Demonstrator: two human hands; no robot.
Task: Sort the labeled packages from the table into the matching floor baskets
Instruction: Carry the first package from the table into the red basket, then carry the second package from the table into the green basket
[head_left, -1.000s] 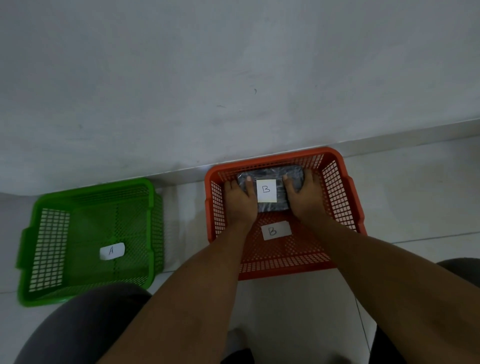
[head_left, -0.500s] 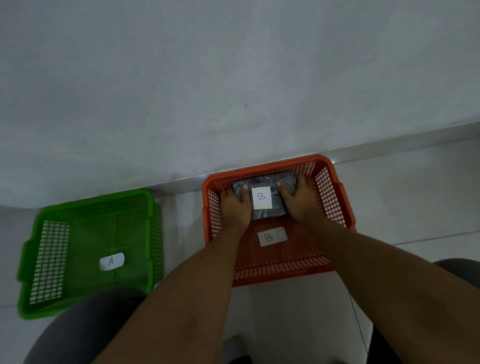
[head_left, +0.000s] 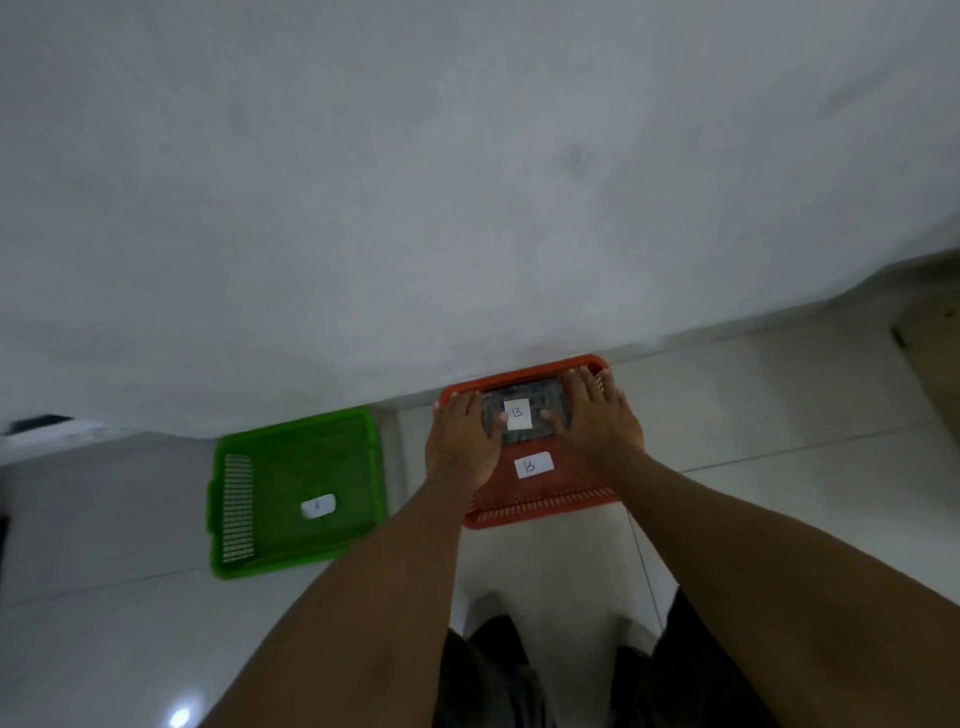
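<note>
A dark grey package (head_left: 543, 397) with a white "B" label lies at the far end of the orange basket (head_left: 545, 508), beyond the basket's own "B" tag (head_left: 533, 465). My left hand (head_left: 462, 441) hovers over the package's left side and my right hand (head_left: 597, 421) over its right side. Both hands are flat with the fingers spread, and only the thumbs reach the package's edges. They hide part of the basket's side walls. The green basket (head_left: 291, 564) with an "A" tag (head_left: 318, 505) stands to the left with no package in it.
Both baskets stand on pale floor tiles against a white wall (head_left: 467, 208). My dark-trousered legs (head_left: 493, 675) are at the bottom of the view. A brownish wooden surface (head_left: 930, 332) shows at the right edge.
My hands have loosened from the package's sides, spread flat and risen toward the camera. The view has pulled back and up, so the baskets look smaller.
</note>
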